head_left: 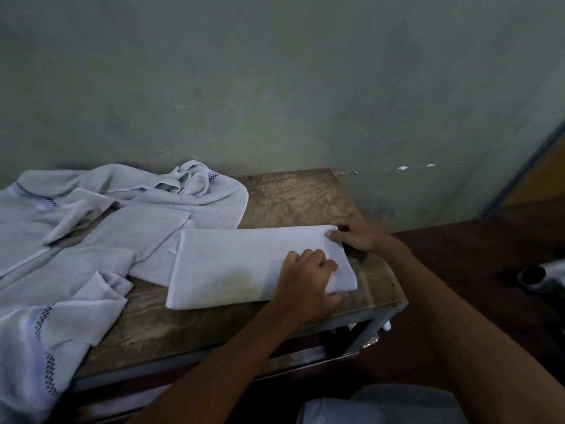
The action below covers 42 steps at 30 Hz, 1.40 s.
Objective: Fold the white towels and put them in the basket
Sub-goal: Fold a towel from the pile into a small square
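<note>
The folded white terry towel [232, 264] lies in the middle of the frame on the worn brown wooden worktop [293, 194]. Both hands are at its right end: the left hand [308, 278] curls over the near corner with the thumb at the edge, and the right hand [356, 235] pinches the far corner. If it is lifted from this end alone, the unsupported left half would likely droop and the layers slip open. Its left edge also overlaps the rumpled heap of white towels with dark checked trim [91, 240] at left of frame, so it may drag one along. That heap hangs over the near edge and could slide off. Count: one folded towel, two hands, one worktop. The heap looks like several towels, but their number cannot be told. No basket is in view.
</note>
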{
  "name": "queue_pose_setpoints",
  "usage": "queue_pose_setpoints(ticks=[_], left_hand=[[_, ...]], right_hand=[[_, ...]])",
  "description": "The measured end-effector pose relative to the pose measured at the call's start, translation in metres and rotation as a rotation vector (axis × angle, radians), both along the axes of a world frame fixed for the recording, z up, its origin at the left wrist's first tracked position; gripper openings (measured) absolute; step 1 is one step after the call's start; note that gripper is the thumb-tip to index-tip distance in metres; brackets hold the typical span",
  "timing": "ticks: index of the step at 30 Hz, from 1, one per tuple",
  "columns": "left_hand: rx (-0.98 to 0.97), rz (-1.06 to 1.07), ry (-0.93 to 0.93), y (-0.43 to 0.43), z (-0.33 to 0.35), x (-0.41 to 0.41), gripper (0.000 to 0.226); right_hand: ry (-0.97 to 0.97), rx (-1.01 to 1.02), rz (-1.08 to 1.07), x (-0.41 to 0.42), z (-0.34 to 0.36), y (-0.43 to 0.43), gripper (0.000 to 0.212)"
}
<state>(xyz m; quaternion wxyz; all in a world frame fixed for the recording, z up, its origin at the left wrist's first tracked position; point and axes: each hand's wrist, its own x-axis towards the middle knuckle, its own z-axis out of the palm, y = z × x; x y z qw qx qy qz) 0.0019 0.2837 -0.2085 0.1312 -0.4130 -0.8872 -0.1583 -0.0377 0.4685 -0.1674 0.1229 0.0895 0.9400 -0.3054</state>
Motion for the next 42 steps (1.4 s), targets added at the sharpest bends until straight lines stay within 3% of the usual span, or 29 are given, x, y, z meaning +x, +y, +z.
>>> queue_pose_setpoints(ticks=[5, 10, 15, 18, 22, 30, 33, 38, 42], left_hand=[[0.052, -0.038, 0.065, 0.024, -0.007, -0.001, 0.031], [0.205, -0.105, 0.109, 0.019, 0.0, 0.003, 0.02], [0.382, -0.076, 0.006, -0.005, 0.017, 0.008, 0.017], [0.545, 0.016, -0.111, -0.026, 0.033, 0.01, 0.011], [0.637, 0.086, -0.197, -0.053, 0.05, 0.016, 0.018], [0.7, 0.25, -0.099, -0.117, 0.05, 0.016, 0.025], [0.836, 0.341, -0.219, -0.144, 0.038, 0.02, 0.031], [0.873, 0.528, -0.488, -0.177, 0.022, 0.021, 0.03], [0.686, 0.627, -0.462, -0.195, 0.014, 0.019, 0.024]], right_hand=[[0.011, 0.0, 0.008, -0.015, -0.005, 0.004, 0.018], [-0.067, -0.107, -0.076, -0.014, 0.012, 0.0, 0.022], [-0.001, -0.306, -0.12, -0.012, 0.032, -0.013, 0.016], [0.05, -0.333, -0.088, -0.012, 0.06, -0.03, 0.025], [0.018, -0.403, 0.036, -0.02, 0.096, -0.062, 0.007], [-0.137, -0.498, 0.165, -0.059, 0.107, -0.15, 0.009], [-0.221, -0.533, 0.165, -0.067, 0.091, -0.176, 0.007], [-0.255, -0.393, 0.248, -0.076, 0.063, -0.215, 0.017], [-0.111, -0.103, 0.354, -0.087, 0.051, -0.233, 0.022]])
